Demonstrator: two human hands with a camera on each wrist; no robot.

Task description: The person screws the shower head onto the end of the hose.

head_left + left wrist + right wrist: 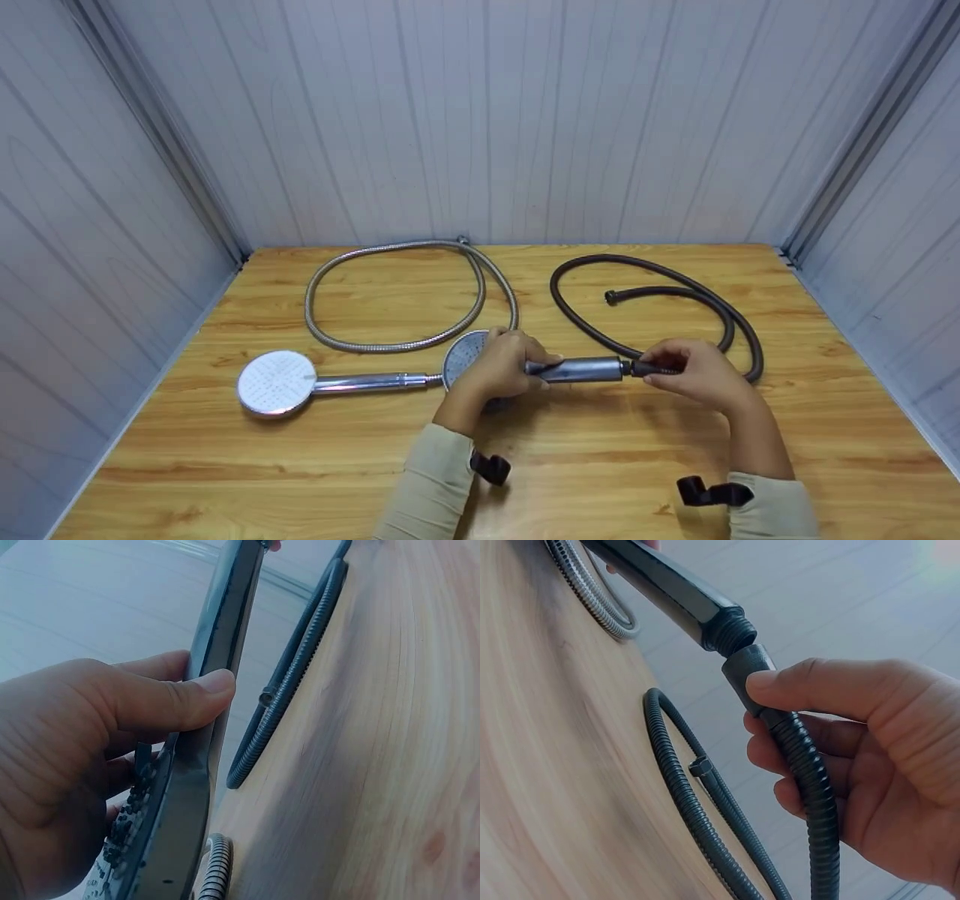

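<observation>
My left hand (pixel 504 366) grips a dark shower head (pixel 589 369) by its handle near the round spray face, thumb along the side in the left wrist view. Between the thumb and fingers of my right hand (pixel 694 373) is the end fitting (pixel 744 675) of a black shower hose (pixel 810 787). In the right wrist view the handle's threaded end (pixel 731 631) meets the rim of that fitting at an angle, with thread still showing. The hose loops back over the table, its other end nut (pixel 611 298) lying loose.
On the left lies a chrome shower head (pixel 277 382) with a silver hose (pixel 375 348) coiled behind it. All sit on a wooden table (pixel 300 480) bounded by pale panel walls (pixel 517 112) at the back and sides.
</observation>
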